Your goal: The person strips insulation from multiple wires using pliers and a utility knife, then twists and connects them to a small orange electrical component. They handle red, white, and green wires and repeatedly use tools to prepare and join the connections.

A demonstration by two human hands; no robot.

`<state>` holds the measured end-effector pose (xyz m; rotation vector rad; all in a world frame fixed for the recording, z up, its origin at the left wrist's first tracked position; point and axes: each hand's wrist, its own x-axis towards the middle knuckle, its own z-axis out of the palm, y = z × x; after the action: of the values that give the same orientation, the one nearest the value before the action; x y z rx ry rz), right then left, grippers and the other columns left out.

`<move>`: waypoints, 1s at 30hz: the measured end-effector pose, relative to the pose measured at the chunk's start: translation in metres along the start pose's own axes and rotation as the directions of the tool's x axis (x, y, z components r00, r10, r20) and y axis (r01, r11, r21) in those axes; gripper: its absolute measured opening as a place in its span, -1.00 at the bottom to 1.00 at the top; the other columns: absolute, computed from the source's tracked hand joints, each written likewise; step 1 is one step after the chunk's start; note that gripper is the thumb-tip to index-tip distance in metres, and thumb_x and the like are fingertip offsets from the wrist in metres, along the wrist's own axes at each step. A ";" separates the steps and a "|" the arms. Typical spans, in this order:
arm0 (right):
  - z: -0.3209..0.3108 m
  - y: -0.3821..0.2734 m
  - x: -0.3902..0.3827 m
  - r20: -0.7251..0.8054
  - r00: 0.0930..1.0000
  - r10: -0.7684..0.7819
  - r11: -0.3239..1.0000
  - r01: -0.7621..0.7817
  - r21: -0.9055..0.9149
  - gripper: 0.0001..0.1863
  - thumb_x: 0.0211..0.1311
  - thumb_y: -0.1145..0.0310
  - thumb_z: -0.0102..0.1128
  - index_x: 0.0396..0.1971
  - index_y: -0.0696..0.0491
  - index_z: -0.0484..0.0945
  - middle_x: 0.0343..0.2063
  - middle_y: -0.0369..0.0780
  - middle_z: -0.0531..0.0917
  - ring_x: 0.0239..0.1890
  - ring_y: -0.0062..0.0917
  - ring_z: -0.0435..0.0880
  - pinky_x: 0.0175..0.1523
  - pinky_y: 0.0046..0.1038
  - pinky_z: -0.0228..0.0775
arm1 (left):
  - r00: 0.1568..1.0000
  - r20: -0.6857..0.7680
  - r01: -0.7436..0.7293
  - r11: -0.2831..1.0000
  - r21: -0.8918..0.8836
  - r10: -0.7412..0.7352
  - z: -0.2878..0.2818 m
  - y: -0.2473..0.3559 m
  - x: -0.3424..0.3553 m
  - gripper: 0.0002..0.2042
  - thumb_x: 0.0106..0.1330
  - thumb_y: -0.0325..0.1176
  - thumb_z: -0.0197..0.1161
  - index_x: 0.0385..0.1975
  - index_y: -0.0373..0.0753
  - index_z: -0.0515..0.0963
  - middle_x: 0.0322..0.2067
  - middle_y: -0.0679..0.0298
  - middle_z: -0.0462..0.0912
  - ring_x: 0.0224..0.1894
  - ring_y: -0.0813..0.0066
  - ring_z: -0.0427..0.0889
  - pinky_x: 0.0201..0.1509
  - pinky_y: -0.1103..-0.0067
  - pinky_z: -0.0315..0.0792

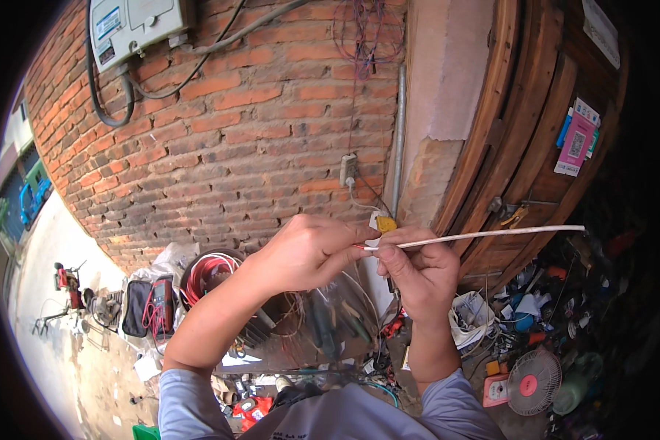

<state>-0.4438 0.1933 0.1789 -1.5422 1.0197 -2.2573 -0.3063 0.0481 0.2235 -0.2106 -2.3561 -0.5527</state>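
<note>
A length of white sheathed cable (502, 232) runs out to the right from between my hands, its far end free in the air. My right hand (416, 273) pinches the cable near its left end, thumb in front. From the left, my left hand (304, 253) has thumb and forefinger closed at that end, where a short bit of red wire (360, 247) shows out of the sheath. Exactly what the left fingertips grip is partly hidden behind them. Just above the right hand is a yellow object (385, 224), apparently by the wall.
A brick wall (220, 147) with a socket (348, 169) stands ahead, a wooden door (521, 139) to the right. Lower left are coiled red wire (205, 277) in a tub and a multimeter (160, 304). A fan (534, 383) and clutter lie lower right.
</note>
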 end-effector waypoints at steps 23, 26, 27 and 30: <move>0.022 0.058 0.007 0.034 0.952 0.305 0.952 -0.304 -0.026 -0.88 0.38 0.53 0.36 -0.17 0.26 0.69 -0.34 -0.21 0.77 -0.30 -0.68 0.70 -0.20 -0.64 0.54 | 0.896 0.178 0.431 0.892 -0.139 -0.406 -0.032 -0.107 -0.094 -0.81 0.49 -0.35 0.30 -0.13 -0.35 0.73 -0.28 0.13 0.79 -0.22 0.35 0.77 -0.09 0.44 0.58; 0.028 0.071 0.005 0.048 0.936 0.348 0.937 -0.346 -0.044 -0.88 0.39 0.52 0.35 -0.17 0.25 0.69 -0.33 -0.16 0.79 -0.30 -0.63 0.75 -0.19 -0.62 0.59 | 0.915 0.152 0.388 0.918 -0.085 -0.373 -0.031 -0.101 -0.090 -0.81 0.51 -0.36 0.28 -0.22 -0.37 0.70 -0.34 0.17 0.77 -0.28 0.38 0.74 -0.16 0.46 0.56; 0.032 0.076 0.005 0.074 0.923 0.377 0.926 -0.373 -0.066 -0.88 0.40 0.51 0.34 -0.16 0.25 0.69 -0.33 -0.17 0.79 -0.30 -0.64 0.75 -0.18 -0.62 0.59 | 0.914 0.160 0.392 0.913 -0.114 -0.372 -0.028 -0.100 -0.089 -0.81 0.51 -0.35 0.27 -0.24 -0.37 0.70 -0.35 0.19 0.77 -0.29 0.41 0.73 -0.18 0.47 0.56; 0.041 0.097 0.000 0.140 0.895 0.424 0.905 -0.413 -0.100 -0.87 0.41 0.51 0.34 -0.15 0.24 0.69 -0.32 -0.20 0.79 -0.31 -0.65 0.73 -0.17 -0.62 0.59 | 0.889 0.212 0.444 0.876 -0.189 -0.405 -0.024 -0.096 -0.086 -0.79 0.53 -0.34 0.26 -0.28 -0.36 0.68 -0.38 0.25 0.77 -0.30 0.50 0.71 -0.20 0.50 0.55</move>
<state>-0.4259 0.1052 0.1243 -1.3407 1.2521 -1.7941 -0.2562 -0.0490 0.1503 0.1757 -2.5073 -1.0656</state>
